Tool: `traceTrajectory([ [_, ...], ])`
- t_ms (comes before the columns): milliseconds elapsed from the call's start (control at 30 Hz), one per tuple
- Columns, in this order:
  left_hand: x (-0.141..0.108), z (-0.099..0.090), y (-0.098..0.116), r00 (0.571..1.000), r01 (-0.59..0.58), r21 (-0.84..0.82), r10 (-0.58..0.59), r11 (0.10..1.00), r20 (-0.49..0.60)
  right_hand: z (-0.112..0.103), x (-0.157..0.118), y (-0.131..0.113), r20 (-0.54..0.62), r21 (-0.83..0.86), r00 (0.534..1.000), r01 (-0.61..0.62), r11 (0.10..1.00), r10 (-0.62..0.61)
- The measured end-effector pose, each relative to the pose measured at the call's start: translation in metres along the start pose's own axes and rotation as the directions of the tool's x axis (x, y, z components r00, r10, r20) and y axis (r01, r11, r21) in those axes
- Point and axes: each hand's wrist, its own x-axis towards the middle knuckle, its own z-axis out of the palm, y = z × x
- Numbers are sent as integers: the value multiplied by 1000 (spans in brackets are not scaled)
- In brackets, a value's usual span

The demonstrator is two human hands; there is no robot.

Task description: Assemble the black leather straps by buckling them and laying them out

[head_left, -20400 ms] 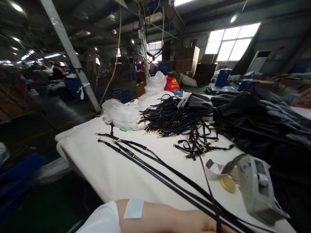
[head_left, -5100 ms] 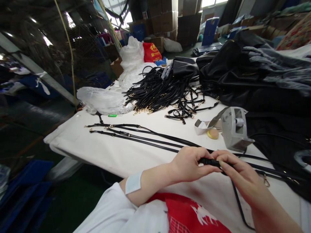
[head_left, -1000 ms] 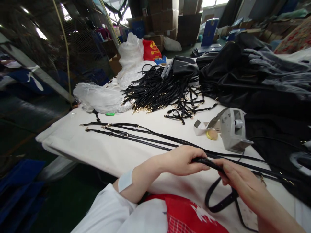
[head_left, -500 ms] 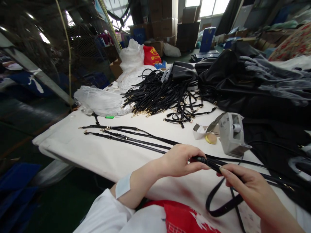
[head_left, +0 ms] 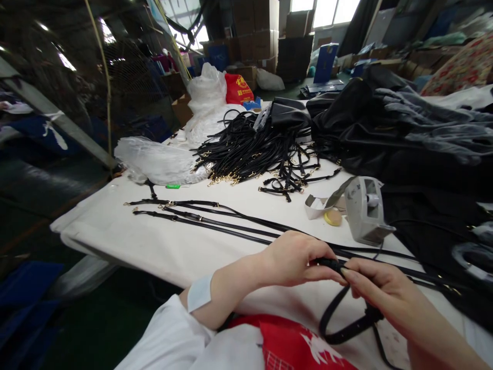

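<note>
Both hands pinch one black strap (head_left: 341,336) just over the front of the table. My left hand (head_left: 296,259) is closed on a doubled section, thumb and fingers nearly meeting my right fingertips. Closed on the same strap, my right hand (head_left: 379,282) lets a loop hang beneath it, with small holes visible along the band. The exact fold between the fingers is partly hidden. Behind my hands, several long black straps (head_left: 231,232) with gold-coloured clasps lie stretched across the white table (head_left: 154,246).
A large heap of black straps (head_left: 242,149) with gold clips lies mid-table, beside clear plastic bags (head_left: 157,159). A grey tape dispenser (head_left: 364,210) and a yellow tape roll (head_left: 332,218) stand to the right. Black material (head_left: 358,123) with grey gloves (head_left: 427,113) covers the right side.
My left hand has moved slightly right, closer to my right hand. The right fingertips have shifted a little left, and the hanging strap loop has changed shape.
</note>
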Motion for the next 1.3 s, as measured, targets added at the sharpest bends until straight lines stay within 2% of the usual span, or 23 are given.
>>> traceTrajectory([
  [100, 0, 4, 1, 999, -45, -2, 45, 999, -8, -2, -3, 0, 28, 12, 1000, -14, 1000, 14],
  [333, -1, 17, 1, 996, -24, 7, 24, 1000, -89, 0, -5, -2, 13, 61, 1000, 25, 998, -26],
  [433, -2, 20, 2, 994, -12, -111, 0, 994, -109, 2, -3, -2, 3, 71, 998, 56, 996, -56],
  [567, -6, 23, 5, 972, 53, -363, -131, 930, -193, 3, 0, 0, 9, 112, 998, 65, 992, -66],
  [633, -9, 25, 6, 955, 56, -423, -172, 904, -242, 3, 1, 1, 49, 148, 998, 38, 988, -46],
  [700, -10, 27, 6, 953, 44, -413, -162, 910, -255, 3, 2, 2, 94, 179, 995, 15, 984, -33],
  [867, -9, 30, -1, 990, 33, -323, -76, 946, -121, 2, 4, -2, 169, 181, 985, -3, 983, -28],
  [1100, -7, 30, -8, 984, -8, -292, -44, 956, -170, 1, 4, -6, 143, 99, 990, -9, 995, -6],
  [1233, -5, 30, -8, 997, -55, -180, 42, 982, -71, -7, 5, -5, 253, 49, 967, -19, 999, 6],
  [1300, -5, 33, -8, 998, -45, -140, 38, 989, -56, -9, 7, -5, 272, 32, 962, -31, 999, 22],
])
